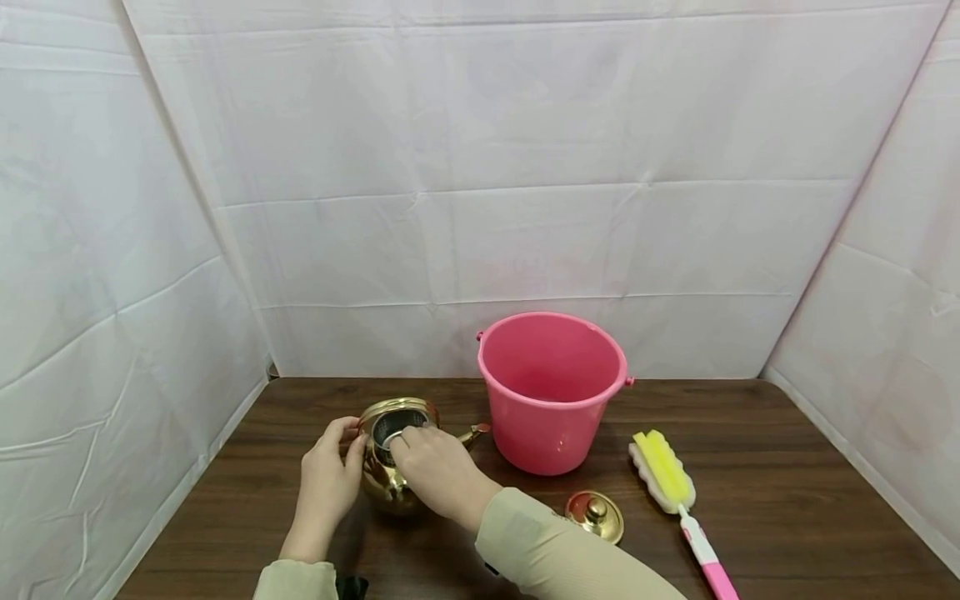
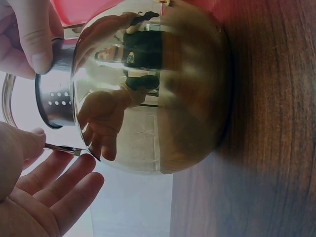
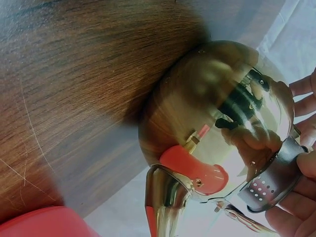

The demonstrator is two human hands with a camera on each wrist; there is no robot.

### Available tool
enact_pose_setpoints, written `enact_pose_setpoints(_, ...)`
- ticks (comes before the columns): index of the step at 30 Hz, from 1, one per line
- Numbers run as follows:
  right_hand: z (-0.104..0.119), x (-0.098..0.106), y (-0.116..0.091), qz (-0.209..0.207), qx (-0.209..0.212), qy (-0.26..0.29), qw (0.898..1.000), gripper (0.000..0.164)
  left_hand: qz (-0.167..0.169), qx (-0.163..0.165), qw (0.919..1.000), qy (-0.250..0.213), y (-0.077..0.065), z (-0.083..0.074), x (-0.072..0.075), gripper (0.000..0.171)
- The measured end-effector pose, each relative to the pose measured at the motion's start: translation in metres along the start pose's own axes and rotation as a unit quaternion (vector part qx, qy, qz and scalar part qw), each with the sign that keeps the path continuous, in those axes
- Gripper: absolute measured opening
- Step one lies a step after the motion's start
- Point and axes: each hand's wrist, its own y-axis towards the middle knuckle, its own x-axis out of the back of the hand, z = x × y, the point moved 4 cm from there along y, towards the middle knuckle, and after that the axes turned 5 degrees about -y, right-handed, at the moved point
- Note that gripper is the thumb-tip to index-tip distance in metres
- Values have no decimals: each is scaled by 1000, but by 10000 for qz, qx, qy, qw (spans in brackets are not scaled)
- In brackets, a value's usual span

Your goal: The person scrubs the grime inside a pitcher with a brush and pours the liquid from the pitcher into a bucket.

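A shiny gold teapot (image 1: 384, 487) stands upright on the wooden table, its spout (image 1: 474, 433) pointing right toward the bucket. My left hand (image 1: 330, 475) is at its left side, pinching the teapot's handle (image 2: 64, 148) between thumb and fingers. With thumb and fingers, my right hand (image 1: 444, 473) pinches the rim of a metal strainer basket (image 2: 58, 101). The strainer's perforated wall (image 3: 264, 187) stands partly above the teapot's mouth, its lower part hidden inside. Right of the teapot lies its gold lid (image 1: 596, 515), knob up, close beside the right sleeve.
A pink bucket (image 1: 546, 437) stands behind and to the right of the teapot. Farther right lies a bottle brush (image 1: 667, 475) with a yellow and white sponge head and a pink and white handle. White sheets (image 1: 525, 167) enclose the table (image 1: 757, 467) at the back and sides.
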Motion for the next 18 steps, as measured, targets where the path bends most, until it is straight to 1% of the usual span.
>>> enact_pose_setpoints(5, -1, 1, 0, -111, -51, -9, 9999, 6, 17, 18, 10000, 13, 0, -1, 0, 22)
enact_pose_setpoints(13, -2, 4, -1, -153, -66, 8, 9999, 5, 31, 43, 10000, 16, 0, -2, 0, 22)
enact_pose_setpoints(18, -3, 7, -1, -299, -62, 59, 9995, 3, 56, 64, 10000, 25, 0, -1, 0, 23)
